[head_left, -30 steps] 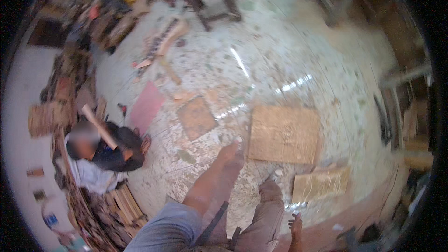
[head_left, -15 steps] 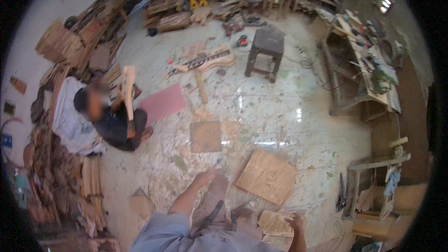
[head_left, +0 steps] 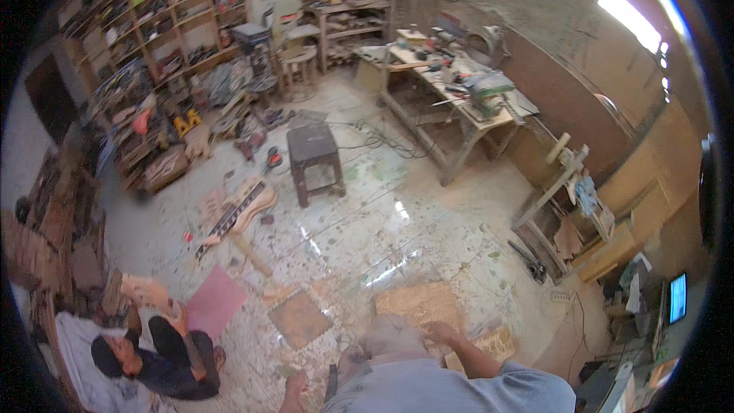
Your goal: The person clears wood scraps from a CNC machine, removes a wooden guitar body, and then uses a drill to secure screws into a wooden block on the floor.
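Observation:
My left hand (head_left: 296, 384) is low in the view, to the left of my legs, small and blurred. I make out nothing in it. My right hand (head_left: 440, 331) is beside my knee, over the near edge of a light wooden board (head_left: 419, 300) with a carved-looking surface. Its fingers are too smeared to read. A second, smaller carved wooden piece (head_left: 495, 343) lies by my right forearm. To the left of the boards is a flat brown square (head_left: 300, 319) on the floor.
On the left a seated person (head_left: 170, 356) holds a pale wooden guitar body (head_left: 149, 291) near a pink sheet (head_left: 216, 302). Ahead are an electric guitar (head_left: 241, 210), a dark stool (head_left: 315, 154) and a tool-covered workbench (head_left: 459, 99). A wooden stand (head_left: 554, 210) is at right.
My view has swung to the right. My left hand has come away from my knee, and my right hand has moved in beside it. The other person's guitar body is now tilted differently.

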The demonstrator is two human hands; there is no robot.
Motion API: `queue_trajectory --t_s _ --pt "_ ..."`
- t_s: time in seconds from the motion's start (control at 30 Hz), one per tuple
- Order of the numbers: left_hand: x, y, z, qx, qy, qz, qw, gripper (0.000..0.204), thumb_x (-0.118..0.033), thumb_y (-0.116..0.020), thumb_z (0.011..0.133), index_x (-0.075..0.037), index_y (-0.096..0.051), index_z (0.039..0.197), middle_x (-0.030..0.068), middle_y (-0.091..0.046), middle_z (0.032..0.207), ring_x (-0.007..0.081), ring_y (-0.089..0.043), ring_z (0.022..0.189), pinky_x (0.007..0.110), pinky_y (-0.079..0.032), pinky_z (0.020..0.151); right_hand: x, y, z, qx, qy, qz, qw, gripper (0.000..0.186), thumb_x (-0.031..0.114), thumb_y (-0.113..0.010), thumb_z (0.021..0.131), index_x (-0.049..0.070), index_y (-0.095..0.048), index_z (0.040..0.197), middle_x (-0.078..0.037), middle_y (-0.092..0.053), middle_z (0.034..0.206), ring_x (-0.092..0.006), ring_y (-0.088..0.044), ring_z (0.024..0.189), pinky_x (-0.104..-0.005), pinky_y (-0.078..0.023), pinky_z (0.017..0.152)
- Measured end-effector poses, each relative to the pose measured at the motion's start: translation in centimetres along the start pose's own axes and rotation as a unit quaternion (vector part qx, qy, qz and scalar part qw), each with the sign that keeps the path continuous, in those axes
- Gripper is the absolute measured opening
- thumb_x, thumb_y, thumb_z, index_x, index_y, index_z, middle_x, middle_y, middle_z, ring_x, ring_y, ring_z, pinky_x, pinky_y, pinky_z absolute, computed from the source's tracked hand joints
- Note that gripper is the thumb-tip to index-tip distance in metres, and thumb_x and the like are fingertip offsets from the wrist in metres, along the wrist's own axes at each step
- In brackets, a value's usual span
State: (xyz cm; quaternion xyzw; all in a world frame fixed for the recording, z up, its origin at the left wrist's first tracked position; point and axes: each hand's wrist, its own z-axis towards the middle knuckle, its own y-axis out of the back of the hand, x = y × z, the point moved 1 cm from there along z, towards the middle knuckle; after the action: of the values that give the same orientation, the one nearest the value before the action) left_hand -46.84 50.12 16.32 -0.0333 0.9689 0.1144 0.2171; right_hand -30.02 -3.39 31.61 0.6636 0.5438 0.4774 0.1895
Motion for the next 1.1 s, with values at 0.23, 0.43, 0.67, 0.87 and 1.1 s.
queue_trajectory --t_s 0.23,0.43,0.67,0.87,1.1 --pt "-12.3 -1.7 3.7 0.056 -0.19 0.054 0.979 0.051 -0.043 -0.059 0.094 0.004 -0.065 0.112 0.0138 -0.067 0.097 0.023 -0.068 0.065 0.034 -0.053 0.054 -1.2 5.1 -0.5 -0.008 -0.101 0.073 0.992 0.049 0.046 -0.07 0.085 0.012 -0.07 0.121 -0.015 -0.072 0.112 -0.0341 -0.068 0.105 -0.0417 -0.052 0.093" --pt "-20.9 -1.2 4.1 0.03 -0.102 0.02 0.994 0.046 -0.039 -0.058 0.095 0.003 -0.065 0.112 0.0122 -0.066 0.095 0.0232 -0.069 0.07 0.034 -0.055 0.058 -5.5 0.6 6.1 0.132 -0.172 -0.044 0.975 0.05 0.051 -0.065 0.087 0.011 -0.071 0.117 -0.01 -0.073 0.11 -0.032 -0.068 0.102 -0.0433 -0.052 0.093" --pt "-32.7 -1.2 8.1 0.055 -0.115 0.227 0.965 0.044 -0.04 -0.059 0.096 -0.001 -0.065 0.114 0.0103 -0.067 0.097 0.0226 -0.068 0.082 0.036 -0.055 0.063 -6.3 6.1 16.5 0.089 -0.252 0.139 0.954 0.054 0.052 -0.064 0.086 0.01 -0.071 0.119 -0.013 -0.071 0.115 -0.0329 -0.064 0.112 -0.0444 -0.049 0.098" --pt "-49.3 -1.4 13.9 0.017 -0.187 0.2 0.962 0.043 -0.04 -0.062 0.094 -0.001 -0.067 0.113 0.0106 -0.068 0.09 0.0219 -0.069 0.077 0.034 -0.054 0.06 -5.5 22.3 29.3 -0.077 -0.105 0.153 0.98 0.053 0.05 -0.067 0.084 0.007 -0.072 0.116 -0.019 -0.07 0.113 -0.0376 -0.064 0.108 -0.0436 -0.05 0.095" --pt "-73.3 -10.0 13.9 0.009 -0.26 0.084 0.962 0.043 -0.037 -0.063 0.093 0.001 -0.068 0.111 0.0109 -0.069 0.083 0.0212 -0.069 0.068 0.034 -0.052 0.056 -9.3 34.0 42.0 -0.152 -0.188 0.147 0.959 0.051 0.048 -0.066 0.084 0.007 -0.072 0.114 -0.02 -0.073 0.101 -0.0386 -0.068 0.097 -0.0441 -0.052 0.09"
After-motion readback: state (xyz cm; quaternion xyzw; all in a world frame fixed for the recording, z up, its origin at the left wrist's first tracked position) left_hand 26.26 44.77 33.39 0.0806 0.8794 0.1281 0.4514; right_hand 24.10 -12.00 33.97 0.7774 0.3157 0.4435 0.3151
